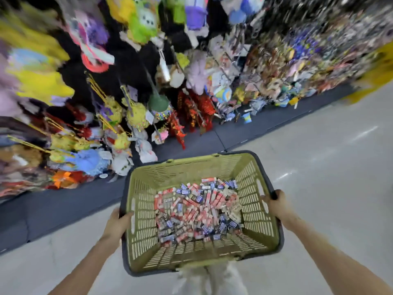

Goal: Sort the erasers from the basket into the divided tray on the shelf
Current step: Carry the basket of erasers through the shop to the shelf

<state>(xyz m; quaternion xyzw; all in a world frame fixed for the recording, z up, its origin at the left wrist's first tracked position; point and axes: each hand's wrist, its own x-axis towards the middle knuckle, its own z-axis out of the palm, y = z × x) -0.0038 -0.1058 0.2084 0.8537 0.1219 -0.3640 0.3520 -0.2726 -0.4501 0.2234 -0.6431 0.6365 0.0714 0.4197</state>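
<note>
Lots of small erasers [197, 209] lie in a heap on the bottom of a green basket [187, 167]; some have red and white wrappers, some have blue ones. The left hand [118, 224] grips the basket's left side, with its fingers curled over the dark rim; the right hand [276, 204] grips the dark rim on the basket's right side, with its fingers wrapped round it. The basket is held up over a pale floor [319, 156]; pale trouser legs [210, 277] show just under the basket's near edge. Past the basket's far edge hang rows of bright soft toys [127, 116], all blurry; a dark strip [63, 205] runs along the floor between the basket and the toys.
</note>
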